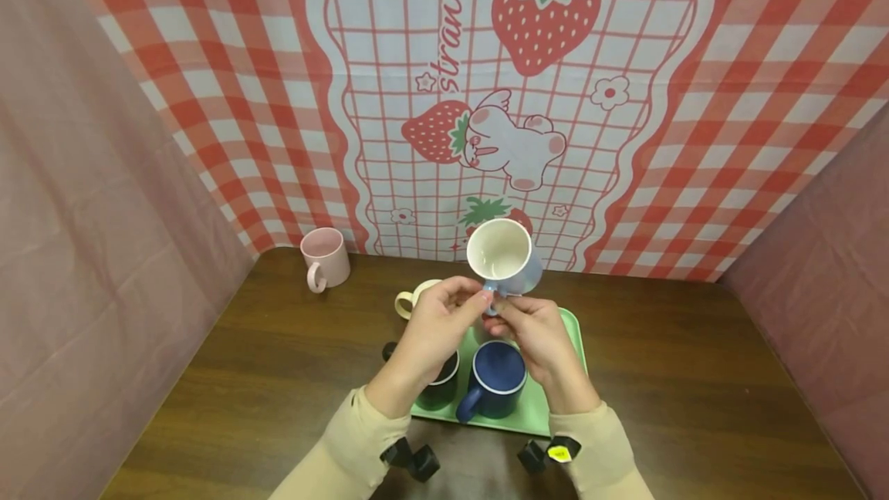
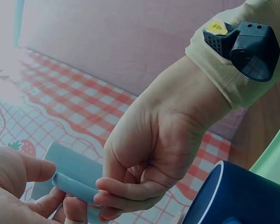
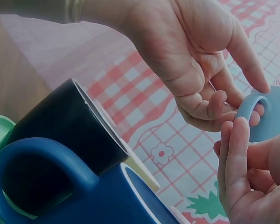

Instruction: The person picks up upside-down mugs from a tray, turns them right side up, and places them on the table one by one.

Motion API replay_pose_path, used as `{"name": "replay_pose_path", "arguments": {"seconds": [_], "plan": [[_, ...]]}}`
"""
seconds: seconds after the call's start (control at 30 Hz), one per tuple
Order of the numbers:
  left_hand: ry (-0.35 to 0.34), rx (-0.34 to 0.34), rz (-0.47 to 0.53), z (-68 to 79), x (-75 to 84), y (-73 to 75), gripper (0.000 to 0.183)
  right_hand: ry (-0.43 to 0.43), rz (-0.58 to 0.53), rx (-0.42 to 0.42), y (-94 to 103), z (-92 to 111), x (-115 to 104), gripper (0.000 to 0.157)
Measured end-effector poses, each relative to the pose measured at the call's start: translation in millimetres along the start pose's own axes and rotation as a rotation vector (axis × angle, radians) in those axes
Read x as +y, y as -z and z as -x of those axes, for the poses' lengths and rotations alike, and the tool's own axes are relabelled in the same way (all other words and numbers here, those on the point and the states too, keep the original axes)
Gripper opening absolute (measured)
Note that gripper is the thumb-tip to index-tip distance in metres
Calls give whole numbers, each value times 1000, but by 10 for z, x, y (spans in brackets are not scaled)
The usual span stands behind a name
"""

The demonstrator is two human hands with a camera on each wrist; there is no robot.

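A light blue mug (image 1: pixel 522 275) with a white inside is held up above the back of the green tray (image 1: pixel 572 330), its mouth tipped toward the head camera. My left hand (image 1: pixel 439 315) pinches its handle (image 3: pixel 253 106) from the left, thumb and fingers meeting there. From the right, my right hand (image 1: pixel 540 330) grips the same handle, with fingertips at its lower end in the left wrist view. Below the hands, a navy blue mug (image 1: pixel 495 400) stands on the tray. A black mug (image 1: pixel 437 396) sits beside it, partly hidden by the left wrist.
Behind my left hand is a cream mug (image 1: pixel 404 304), mostly covered. A pink mug (image 1: pixel 329 262) stands at the back left of the brown table (image 1: pixel 229 376). A red-checked strawberry cloth (image 1: pixel 444 45) hangs at the back, with pink curtains (image 1: pixel 104 199) at the sides.
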State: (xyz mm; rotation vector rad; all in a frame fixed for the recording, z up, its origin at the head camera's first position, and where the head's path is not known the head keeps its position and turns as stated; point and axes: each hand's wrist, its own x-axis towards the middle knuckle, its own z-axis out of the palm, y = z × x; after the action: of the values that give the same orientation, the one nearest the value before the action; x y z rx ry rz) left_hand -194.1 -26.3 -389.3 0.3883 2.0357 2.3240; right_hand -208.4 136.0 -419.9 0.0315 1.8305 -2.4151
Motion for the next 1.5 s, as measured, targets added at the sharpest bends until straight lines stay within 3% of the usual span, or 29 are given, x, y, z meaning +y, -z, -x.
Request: {"name": "replay_pose_path", "arguments": {"seconds": [0.93, 1.3, 1.5], "plan": [[36, -114, 81, -10, 26, 64, 25, 47, 84, -22, -94, 76, -46, 16], [43, -99, 108, 10, 54, 50, 24, 67, 67, -34, -98, 75, -22, 14], [31, -72, 97, 2, 55, 52, 24, 97, 68, -87, -85, 62, -7, 15]]}}
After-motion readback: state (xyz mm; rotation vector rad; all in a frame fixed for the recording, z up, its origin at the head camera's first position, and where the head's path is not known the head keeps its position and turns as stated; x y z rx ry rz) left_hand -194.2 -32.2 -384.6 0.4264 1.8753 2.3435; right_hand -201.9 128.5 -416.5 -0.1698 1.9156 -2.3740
